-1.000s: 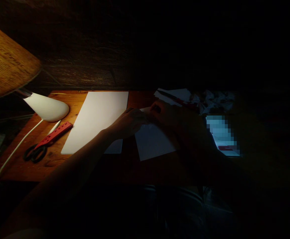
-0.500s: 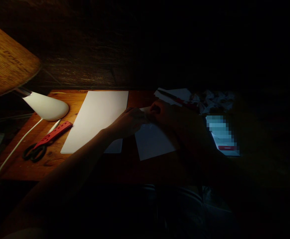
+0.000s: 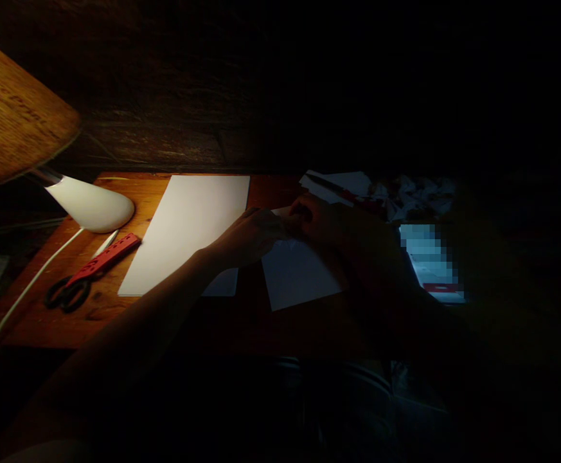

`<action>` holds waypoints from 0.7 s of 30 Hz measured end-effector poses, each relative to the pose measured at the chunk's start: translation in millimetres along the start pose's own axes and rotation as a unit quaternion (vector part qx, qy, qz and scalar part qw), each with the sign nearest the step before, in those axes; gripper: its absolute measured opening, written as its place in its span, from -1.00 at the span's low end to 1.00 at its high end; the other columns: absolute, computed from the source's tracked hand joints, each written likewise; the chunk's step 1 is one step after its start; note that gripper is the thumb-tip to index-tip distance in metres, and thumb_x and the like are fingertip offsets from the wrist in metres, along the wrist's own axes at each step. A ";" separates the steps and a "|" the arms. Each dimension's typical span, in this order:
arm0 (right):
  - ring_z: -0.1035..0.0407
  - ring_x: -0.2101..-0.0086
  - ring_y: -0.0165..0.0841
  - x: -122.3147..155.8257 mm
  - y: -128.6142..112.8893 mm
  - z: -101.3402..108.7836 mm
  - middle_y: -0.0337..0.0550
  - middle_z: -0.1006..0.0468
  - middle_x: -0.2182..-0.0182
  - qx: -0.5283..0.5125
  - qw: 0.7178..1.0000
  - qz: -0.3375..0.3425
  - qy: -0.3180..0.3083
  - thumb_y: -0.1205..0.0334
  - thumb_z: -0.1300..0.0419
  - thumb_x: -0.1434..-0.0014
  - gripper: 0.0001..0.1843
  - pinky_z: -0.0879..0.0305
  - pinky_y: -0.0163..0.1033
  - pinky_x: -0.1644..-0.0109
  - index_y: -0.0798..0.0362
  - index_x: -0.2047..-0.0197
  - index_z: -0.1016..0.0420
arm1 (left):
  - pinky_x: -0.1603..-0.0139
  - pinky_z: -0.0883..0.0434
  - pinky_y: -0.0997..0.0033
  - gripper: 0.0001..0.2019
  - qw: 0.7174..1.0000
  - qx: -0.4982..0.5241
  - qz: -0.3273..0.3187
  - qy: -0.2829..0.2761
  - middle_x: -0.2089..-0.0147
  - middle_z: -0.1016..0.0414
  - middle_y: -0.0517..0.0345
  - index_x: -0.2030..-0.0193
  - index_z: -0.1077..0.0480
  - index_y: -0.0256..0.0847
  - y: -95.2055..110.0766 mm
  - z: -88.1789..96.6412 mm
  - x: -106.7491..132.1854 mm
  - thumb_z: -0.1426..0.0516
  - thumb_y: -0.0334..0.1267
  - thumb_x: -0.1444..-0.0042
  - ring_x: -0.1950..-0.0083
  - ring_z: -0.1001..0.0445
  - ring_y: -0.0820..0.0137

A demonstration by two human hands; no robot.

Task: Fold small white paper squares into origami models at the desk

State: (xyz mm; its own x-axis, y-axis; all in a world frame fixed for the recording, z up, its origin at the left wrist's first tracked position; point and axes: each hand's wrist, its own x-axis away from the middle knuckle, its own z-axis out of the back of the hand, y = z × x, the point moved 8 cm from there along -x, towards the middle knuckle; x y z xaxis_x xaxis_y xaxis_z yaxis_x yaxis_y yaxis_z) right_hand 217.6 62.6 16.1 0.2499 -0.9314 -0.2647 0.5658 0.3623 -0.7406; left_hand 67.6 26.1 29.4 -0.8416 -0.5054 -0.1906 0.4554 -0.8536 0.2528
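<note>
A sheet of paper (image 3: 299, 276) lies at the middle of the wooden table (image 3: 101, 328), dim in shadow. My left hand (image 3: 254, 235) and my right hand (image 3: 311, 215) meet at its far end, fingers closed on the paper there. Just what the fingertips do is hidden in the dark. Under my left wrist and forearm is a larger stack of white paper (image 3: 188, 218), brightly lit. My right forearm runs back into deep shadow.
Left stands a lamp, its white base (image 3: 94, 206) trailing a cable (image 3: 34, 276). Scissors with a red blade cover (image 3: 104, 260) lie before it. Back right are cut paper (image 3: 352, 180), a dark blade with a red handle (image 3: 333, 186) and paper scraps (image 3: 419, 196). A lit phone (image 3: 434, 263) lies right.
Both hands stay at the far end of the sheet. The right fingers have shifted very slightly; the sheet has hardly moved.
</note>
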 end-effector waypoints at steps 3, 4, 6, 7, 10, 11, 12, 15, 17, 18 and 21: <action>-0.41 0.24 -0.24 -0.9 1.5 -2.5 -0.13 -0.55 0.19 0.003 1.000 -0.004 -0.009 0.23 -0.34 -0.07 -0.84 -0.31 -0.13 0.14 -0.01 0.23 -0.51 | -0.29 -0.38 0.07 -0.60 1.000 0.003 -0.003 0.007 -0.13 -0.69 0.15 -0.13 -0.63 0.04 -0.6 0.4 -0.1 -0.10 -0.40 -0.31 -0.21 -0.51 0.21; -0.41 0.23 -0.23 -1.4 1.7 -2.9 -0.13 -0.55 0.19 0.005 1.000 -0.002 -0.007 0.23 -0.35 -0.07 -0.83 -0.31 -0.13 0.14 -0.01 0.22 -0.52 | -0.30 -0.38 0.08 -0.61 1.000 0.005 -0.005 0.010 -0.12 -0.69 0.15 -0.12 -0.64 0.03 -0.8 0.4 -0.2 -0.10 -0.39 -0.31 -0.21 -0.50 0.22; -0.41 0.21 -0.22 -2.6 0.9 -4.6 -0.12 -0.56 0.17 0.009 1.000 0.005 -0.006 0.28 -0.34 -0.06 -0.80 -0.29 -0.13 0.13 -0.01 0.20 -0.53 | -0.30 -0.38 0.08 -0.62 1.000 0.008 -0.010 0.010 -0.10 -0.69 0.15 -0.12 -0.64 0.02 -0.6 -0.1 -0.5 -0.09 -0.38 -0.32 -0.21 -0.50 0.22; -0.40 0.21 -0.23 -3.2 0.4 -5.5 -0.12 -0.56 0.17 0.009 1.000 0.007 -0.009 0.30 -0.33 -0.05 -0.78 -0.29 -0.13 0.14 -0.01 0.18 -0.53 | -0.30 -0.39 0.08 -0.62 1.000 0.010 -0.011 0.011 -0.09 -0.69 0.15 -0.11 -0.64 0.02 -0.5 -0.1 -0.6 -0.09 -0.38 -0.33 -0.21 -0.51 0.23; -0.36 0.27 -0.27 -4.1 -1.4 -7.4 -0.12 -0.57 0.18 0.008 1.000 -0.002 -0.025 0.32 -0.32 -0.04 -0.74 -0.25 -0.16 0.19 0.01 0.15 -0.52 | -0.30 -0.39 0.10 -0.62 1.000 0.007 -0.011 0.013 -0.06 -0.70 0.17 -0.08 -0.65 0.03 0.1 0.8 -0.5 -0.09 -0.40 -0.31 -0.19 -0.51 0.23; -0.35 0.29 -0.28 -3.9 -2.0 -7.5 -0.12 -0.58 0.18 0.007 0.999 -0.008 -0.031 0.31 -0.32 -0.04 -0.73 -0.24 -0.17 0.21 0.02 0.14 -0.52 | -0.29 -0.39 0.11 -0.62 1.000 0.003 -0.009 0.015 -0.07 -0.69 0.18 -0.08 -0.65 0.04 0.2 1.4 -0.2 -0.09 -0.40 -0.30 -0.19 -0.51 0.24; -0.34 0.30 -0.29 -3.7 -2.4 -7.0 -0.12 -0.58 0.17 0.007 0.999 -0.013 -0.034 0.29 -0.33 -0.05 -0.73 -0.22 -0.17 0.23 0.03 0.13 -0.51 | -0.29 -0.39 0.12 -0.62 1.000 -0.002 -0.006 0.015 -0.08 -0.69 0.19 -0.08 -0.65 0.04 0.4 1.9 0.2 -0.10 -0.40 -0.30 -0.20 -0.51 0.24; -0.34 0.29 -0.30 -2.8 -3.5 -6.1 -0.11 -0.59 0.14 0.013 0.999 -0.014 -0.037 0.27 -0.36 -0.03 -0.68 -0.20 -0.19 0.23 0.03 0.10 -0.51 | -0.29 -0.37 0.11 -0.61 1.000 -0.015 0.000 0.006 -0.15 -0.67 0.20 -0.13 -0.63 0.08 0.9 1.3 1.4 -0.11 -0.38 -0.31 -0.23 -0.47 0.22; -0.35 0.26 -0.28 -2.9 -2.1 -6.3 -0.11 -0.59 0.13 0.017 0.999 -0.011 -0.032 0.29 -0.39 0.00 -0.65 -0.21 -0.19 0.21 0.02 0.10 -0.51 | -0.30 -0.36 0.08 -0.60 1.000 -0.022 -0.001 -0.002 -0.20 -0.65 0.20 -0.17 -0.61 0.09 1.6 0.3 2.1 -0.11 -0.37 -0.33 -0.25 -0.44 0.20; -0.36 0.26 -0.28 -3.2 -0.7 -6.8 -0.11 -0.58 0.13 0.018 0.999 -0.012 -0.030 0.29 -0.40 0.01 -0.64 -0.21 -0.18 0.20 0.02 0.09 -0.52 | -0.30 -0.35 0.07 -0.60 1.000 -0.025 -0.002 -0.003 -0.21 -0.65 0.20 -0.19 -0.60 0.10 1.9 0.2 2.3 -0.11 -0.37 -0.34 -0.26 -0.42 0.19; -0.35 0.28 -0.29 -4.8 3.8 -8.7 -0.11 -0.57 0.14 0.020 0.999 -0.019 -0.026 0.29 -0.41 0.02 -0.62 -0.20 -0.19 0.22 0.03 0.09 -0.53 | -0.30 -0.35 0.05 -0.61 1.000 -0.029 -0.002 0.001 -0.23 -0.64 0.22 -0.18 -0.60 0.09 1.6 1.3 2.3 -0.11 -0.37 -0.35 -0.26 -0.40 0.18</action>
State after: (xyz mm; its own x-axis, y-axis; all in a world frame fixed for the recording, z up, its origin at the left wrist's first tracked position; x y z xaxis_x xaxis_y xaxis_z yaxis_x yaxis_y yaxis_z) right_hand 211.7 68.2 9.1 0.2674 -0.9419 -0.2034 0.6070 0.3287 -0.7235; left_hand 66.0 23.8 30.7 -0.8430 -0.5022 -0.1925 0.4681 -0.8614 0.1973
